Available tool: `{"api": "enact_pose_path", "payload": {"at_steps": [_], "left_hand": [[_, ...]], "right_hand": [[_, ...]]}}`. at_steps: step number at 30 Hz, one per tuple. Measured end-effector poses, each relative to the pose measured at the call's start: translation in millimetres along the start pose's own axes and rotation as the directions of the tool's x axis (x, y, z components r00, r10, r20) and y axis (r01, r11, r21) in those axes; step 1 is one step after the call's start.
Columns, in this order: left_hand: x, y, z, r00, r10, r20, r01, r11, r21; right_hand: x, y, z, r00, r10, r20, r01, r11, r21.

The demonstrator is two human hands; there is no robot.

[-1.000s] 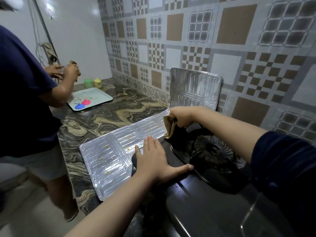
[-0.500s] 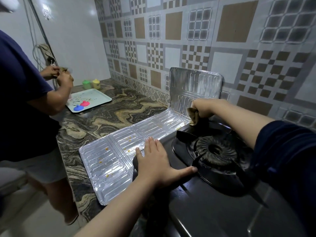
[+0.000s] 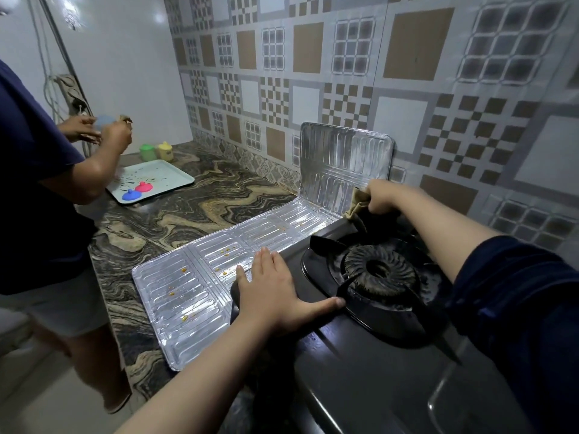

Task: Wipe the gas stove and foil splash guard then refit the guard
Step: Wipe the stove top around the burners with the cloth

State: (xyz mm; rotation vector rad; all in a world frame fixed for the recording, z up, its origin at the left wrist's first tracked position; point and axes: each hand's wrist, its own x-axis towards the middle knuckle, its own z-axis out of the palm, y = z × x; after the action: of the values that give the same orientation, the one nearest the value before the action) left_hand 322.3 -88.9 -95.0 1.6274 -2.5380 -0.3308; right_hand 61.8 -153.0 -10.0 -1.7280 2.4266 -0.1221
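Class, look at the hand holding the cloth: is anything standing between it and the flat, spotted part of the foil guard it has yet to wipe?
Nothing visible blocks it. The right hand grips the cloth at the stove's back corner, beside the foil guard. The left hand rests flat on the stove's left edge, fingertips reaching the guard's near edge.

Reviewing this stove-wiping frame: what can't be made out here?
Head view only:
- Cloth: mostly bunched inside the right hand; its wiping face is hidden.
- Stove right side: covered by the right forearm and sleeve, and cut off by the frame edge.
- Stove corner beneath the flat left hand: hidden.
- Foil splash guard specks: too small to identify.
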Motion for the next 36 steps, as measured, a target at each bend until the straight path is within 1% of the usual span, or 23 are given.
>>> {"api": "enact_pose_path", "payload": {"at_steps": [3, 6, 9, 13, 19, 22, 25, 29, 36], "left_hand": [[-0.7, 0.4, -0.4, 1.000, 0.001, -0.010, -0.001, 1.000, 0.004], [-0.5, 1.1, -1.1, 1.000, 0.001, -0.017, -0.001, 1.000, 0.003], [-0.2, 1.4, -1.4, 1.000, 0.000, -0.016, 0.000, 1.000, -0.003], [-0.4, 1.0, -2.4, 1.000, -0.002, -0.014, 0.002, 1.000, 0.001], [-0.8, 1.6, -2.3, 0.999, 0.002, -0.033, -0.002, 1.000, 0.015], [0.1, 2.0, -2.2, 0.999, 0.001, -0.035, -0.001, 1.000, 0.022], [1.6, 0.2, -1.7, 0.999, 0.005, -0.040, -0.004, 1.000, 0.025], [-0.5, 0.6, -0.6, 0.999, 0.012, -0.040, -0.010, 0.999, 0.041], [-0.4, 1.9, -2.4, 0.999, 0.009, -0.043, -0.007, 0.999, 0.043]], "right_hand": [[-6.0, 4.1, 0.0, 1.000, 0.019, 0.013, -0.019, 1.000, -0.007], [-13.0, 10.7, 1.0, 0.999, 0.038, 0.026, -0.039, 0.999, 0.036], [-19.3, 23.7, -1.5, 0.996, 0.085, 0.032, -0.088, 0.992, 0.096], [-29.1, 44.2, -6.9, 0.987, 0.152, 0.047, -0.157, 0.981, 0.117], [-51.1, 48.7, -9.6, 0.985, 0.172, 0.031, -0.175, 0.974, 0.144], [-63.4, 57.8, -14.5, 0.978, 0.191, 0.080, -0.202, 0.965, 0.167], [-68.8, 68.7, -12.1, 0.972, 0.229, 0.052, -0.234, 0.956, 0.175], [-77.5, 65.5, -7.7, 0.971, 0.233, 0.054, -0.239, 0.958, 0.156], [-91.8, 57.6, -16.4, 0.970, 0.237, 0.052, -0.243, 0.951, 0.193]]}}
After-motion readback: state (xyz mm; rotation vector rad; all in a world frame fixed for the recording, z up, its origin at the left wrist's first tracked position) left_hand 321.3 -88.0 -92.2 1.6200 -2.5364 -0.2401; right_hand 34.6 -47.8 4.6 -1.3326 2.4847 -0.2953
